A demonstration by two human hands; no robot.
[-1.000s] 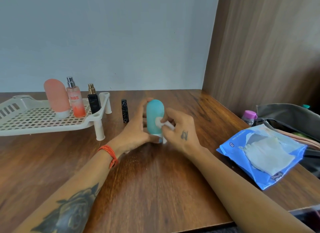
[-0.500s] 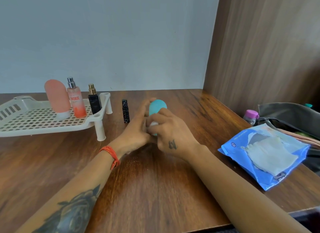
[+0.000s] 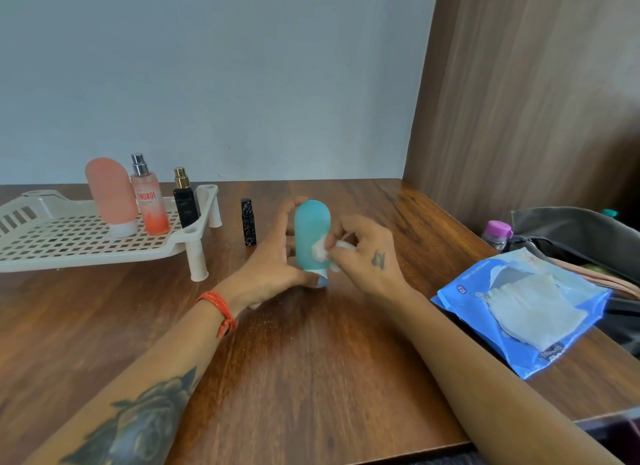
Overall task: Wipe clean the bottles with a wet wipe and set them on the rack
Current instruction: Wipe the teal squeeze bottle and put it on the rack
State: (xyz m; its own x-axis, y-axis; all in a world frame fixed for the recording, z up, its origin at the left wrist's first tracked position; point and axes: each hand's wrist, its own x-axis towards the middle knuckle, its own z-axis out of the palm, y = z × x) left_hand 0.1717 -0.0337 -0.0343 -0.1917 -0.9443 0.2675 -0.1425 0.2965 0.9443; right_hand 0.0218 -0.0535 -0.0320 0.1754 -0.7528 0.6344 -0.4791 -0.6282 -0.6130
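- Left hand [image 3: 273, 263] reaches in from the lower left and grips the teal bottle [image 3: 311, 232], thumb curled round its low front near the cap, fingers up behind its far side.
- Right hand [image 3: 367, 253] comes in from the lower right, back of the hand toward the camera, fingers bent and pinching a crumpled white wet wipe [image 3: 323, 251] pressed against the bottle's front.
- Both forearms lie low over the wooden table [image 3: 311, 360]; the left wrist wears an orange thread band [image 3: 221, 312].
- The teal bottle stands upright, cap down, near the table's middle; it is a smooth, matte, soft-looking tube with a rounded dome top and a pale cap at the base.
- The rack [image 3: 69, 243] is cream plastic with a diamond-perforated deck and stubby round legs, well to the left of the hands.
- On it stand a matte pink bottle [image 3: 110, 194] of the same domed shape, a clear spray bottle [image 3: 149, 201] tinted orange with a silver nozzle, and a glossy black bottle [image 3: 185, 201] with a gold nozzle.
- A slim black tube [image 3: 248, 222] with pale squiggles stands on the table between rack and left hand.
- At the right lies a shiny blue wipes pack [image 3: 519, 326], open, a pale sheet showing, beside a grey bag [image 3: 571, 225].
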